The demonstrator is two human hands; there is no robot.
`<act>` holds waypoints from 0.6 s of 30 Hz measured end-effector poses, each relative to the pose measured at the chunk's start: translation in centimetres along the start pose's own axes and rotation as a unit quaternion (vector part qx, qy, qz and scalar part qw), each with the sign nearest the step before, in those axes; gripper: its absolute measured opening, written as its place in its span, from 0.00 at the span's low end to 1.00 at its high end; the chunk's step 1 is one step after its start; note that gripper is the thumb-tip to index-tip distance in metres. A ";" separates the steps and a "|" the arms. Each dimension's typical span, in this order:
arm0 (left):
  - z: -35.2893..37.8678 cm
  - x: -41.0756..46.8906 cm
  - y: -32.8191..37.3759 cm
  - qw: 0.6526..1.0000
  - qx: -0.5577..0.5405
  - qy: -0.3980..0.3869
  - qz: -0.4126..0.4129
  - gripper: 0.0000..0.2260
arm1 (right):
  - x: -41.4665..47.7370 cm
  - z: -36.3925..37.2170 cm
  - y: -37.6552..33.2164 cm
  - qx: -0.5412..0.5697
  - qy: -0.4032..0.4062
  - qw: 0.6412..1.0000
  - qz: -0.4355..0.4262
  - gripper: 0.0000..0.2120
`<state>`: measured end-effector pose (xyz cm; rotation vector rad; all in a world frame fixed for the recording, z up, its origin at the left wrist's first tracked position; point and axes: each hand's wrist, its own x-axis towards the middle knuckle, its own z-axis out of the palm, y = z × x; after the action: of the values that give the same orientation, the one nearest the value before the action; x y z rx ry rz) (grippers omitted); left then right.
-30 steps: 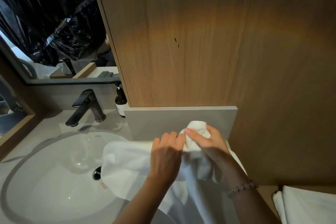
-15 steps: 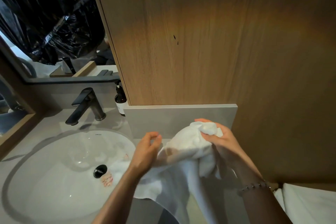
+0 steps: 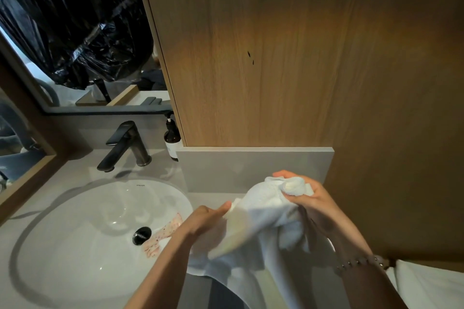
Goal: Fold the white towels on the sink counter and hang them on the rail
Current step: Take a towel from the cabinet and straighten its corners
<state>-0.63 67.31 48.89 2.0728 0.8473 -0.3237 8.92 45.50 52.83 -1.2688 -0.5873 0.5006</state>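
A white towel (image 3: pixel 261 223) hangs bunched between both hands above the right end of the sink counter (image 3: pixel 213 190). My right hand (image 3: pixel 308 198) grips a gathered corner of it at the top, in front of the grey backsplash. My left hand (image 3: pixel 208 218) pinches the towel's edge lower down, to the left, by the basin rim. The rest of the cloth drapes down toward the bottom of the view. A second white towel (image 3: pixel 431 286) lies at the bottom right. No rail is in view.
A white oval basin (image 3: pixel 75 246) with a black drain fills the left; a pink patterned cloth (image 3: pixel 163 236) lies in it. A black faucet (image 3: pixel 125 145) and a brown pump bottle (image 3: pixel 172 140) stand behind. A wooden panel (image 3: pixel 301 57) rises ahead, with a mirror at left.
The towel has been pulled off the basin and gathered up toward the right. My left hand slid away from the right hand, down along the towel's edge. The pink cloth in the basin came into view.
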 end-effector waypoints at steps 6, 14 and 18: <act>-0.6 -0.3 0.0 0.973 -0.221 -0.016 0.057 0.07 | -0.1 -0.2 0.2 -0.011 0.001 1.000 0.002 0.12; -3.0 -1.6 0.3 0.930 -0.320 0.129 0.125 0.09 | -0.1 -0.5 0.6 -0.015 0.044 0.998 0.030 0.15; -4.9 -3.0 1.3 0.899 -0.348 0.203 0.169 0.05 | 0.0 -0.2 0.6 -0.055 0.119 0.991 0.038 0.20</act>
<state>-2.37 69.34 54.18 1.5635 0.6802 0.5558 9.08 45.50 52.17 -1.4361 -0.3707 0.3754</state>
